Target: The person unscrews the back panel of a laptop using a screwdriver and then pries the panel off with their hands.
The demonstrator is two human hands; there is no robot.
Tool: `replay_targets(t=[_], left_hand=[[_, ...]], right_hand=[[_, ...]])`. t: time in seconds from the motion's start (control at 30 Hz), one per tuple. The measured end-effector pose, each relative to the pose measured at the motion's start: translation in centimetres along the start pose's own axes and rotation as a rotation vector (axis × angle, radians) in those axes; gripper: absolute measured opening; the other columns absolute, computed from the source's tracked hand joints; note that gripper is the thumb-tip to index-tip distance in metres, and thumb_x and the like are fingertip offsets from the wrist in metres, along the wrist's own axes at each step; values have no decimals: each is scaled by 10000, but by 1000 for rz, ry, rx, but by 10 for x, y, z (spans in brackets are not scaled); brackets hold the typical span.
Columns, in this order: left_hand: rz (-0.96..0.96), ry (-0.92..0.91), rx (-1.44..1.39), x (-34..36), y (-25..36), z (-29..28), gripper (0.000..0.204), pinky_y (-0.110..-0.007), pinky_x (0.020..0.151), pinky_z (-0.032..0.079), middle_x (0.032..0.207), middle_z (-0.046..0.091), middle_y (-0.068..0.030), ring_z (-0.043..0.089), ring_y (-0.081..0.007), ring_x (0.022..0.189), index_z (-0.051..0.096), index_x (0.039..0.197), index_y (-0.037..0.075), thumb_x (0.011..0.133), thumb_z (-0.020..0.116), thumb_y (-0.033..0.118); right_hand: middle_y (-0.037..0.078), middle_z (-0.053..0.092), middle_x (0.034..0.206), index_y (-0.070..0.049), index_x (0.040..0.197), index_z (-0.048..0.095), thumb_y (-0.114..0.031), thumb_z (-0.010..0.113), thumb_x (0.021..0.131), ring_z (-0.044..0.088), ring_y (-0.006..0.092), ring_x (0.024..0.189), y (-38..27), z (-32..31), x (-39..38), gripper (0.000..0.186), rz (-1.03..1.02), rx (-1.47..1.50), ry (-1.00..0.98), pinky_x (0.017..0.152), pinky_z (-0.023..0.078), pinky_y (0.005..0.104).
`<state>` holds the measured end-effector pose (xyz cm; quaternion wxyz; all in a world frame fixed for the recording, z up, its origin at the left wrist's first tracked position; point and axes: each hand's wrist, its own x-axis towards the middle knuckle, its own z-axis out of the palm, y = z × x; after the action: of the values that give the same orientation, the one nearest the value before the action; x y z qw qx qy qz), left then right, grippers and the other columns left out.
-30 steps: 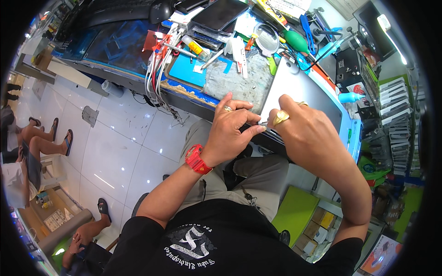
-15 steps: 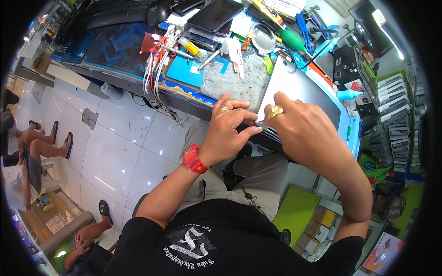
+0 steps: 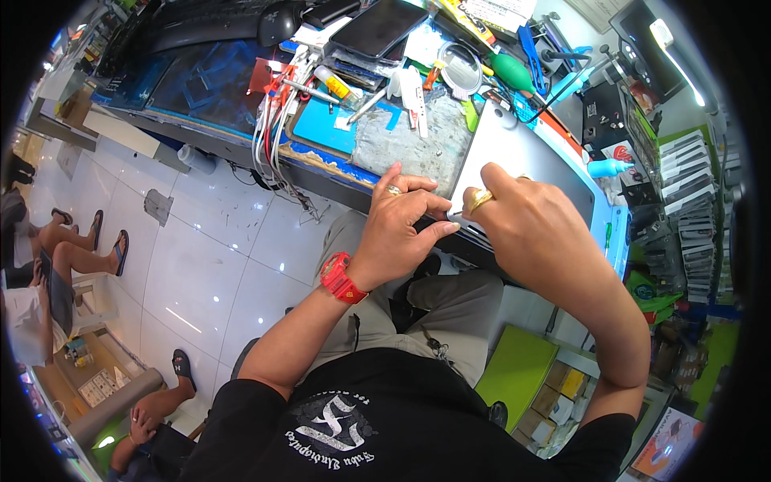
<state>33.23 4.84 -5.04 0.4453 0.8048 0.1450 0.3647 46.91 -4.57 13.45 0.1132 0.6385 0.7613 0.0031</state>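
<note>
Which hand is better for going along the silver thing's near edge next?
Probably the right hand: it sits over the near edge of the silver device, while the left hand is at its left corner.

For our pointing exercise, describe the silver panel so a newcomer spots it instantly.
On the bench, partly hidden by the right hand, is the silver panel. The mat to its left is grey and stained; the panel is smooth and shiny.
</note>
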Motion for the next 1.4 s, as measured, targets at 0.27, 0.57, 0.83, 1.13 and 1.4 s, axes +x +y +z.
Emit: replay_targets(t=[0.27, 0.57, 0.83, 1.13, 1.4], left_hand=[[10, 28, -8, 1, 3, 0, 197, -540, 1237, 264, 879, 746, -30, 656, -250, 1204, 762, 969, 81, 844, 854, 203], [12, 9, -9, 1, 1, 1, 194, -545, 1235, 265, 857, 744, -6, 657, -243, 1200, 765, 994, 89, 858, 843, 202], [7, 18, 5, 0, 2, 0, 197, -544, 1238, 262, 865, 741, -16, 653, -245, 1207, 771, 1008, 96, 860, 840, 207], [15, 13, 3, 1, 2, 0, 199, -553, 1235, 262, 861, 744, -5, 653, -243, 1200, 762, 1006, 99, 861, 841, 210], [-2, -14, -11, 0, 1, -1, 205, -556, 1249, 227, 959, 752, -16, 632, -239, 1248, 757, 1006, 126, 852, 861, 212]], right_hand=[[139, 603, 920, 3, 965, 675, -74, 672, 866, 716, 280, 751, 0, 0, -3, 125, -22, 27, 65, 625, 571, 369], [161, 603, 946, 29, 981, 662, -75, 677, 872, 713, 296, 730, 2, 1, -1, 151, -43, 129, 134, 615, 569, 388], [172, 601, 969, 34, 1024, 661, -78, 679, 876, 700, 324, 712, -6, 5, -2, 187, 99, 104, 87, 636, 562, 421], [157, 585, 922, 14, 990, 655, -77, 696, 913, 676, 362, 707, 0, 6, -3, 126, 147, 178, 43, 635, 510, 467], [143, 579, 896, 19, 967, 656, -99, 723, 921, 667, 367, 675, 1, 11, -5, 143, 147, 184, 140, 600, 501, 484]])
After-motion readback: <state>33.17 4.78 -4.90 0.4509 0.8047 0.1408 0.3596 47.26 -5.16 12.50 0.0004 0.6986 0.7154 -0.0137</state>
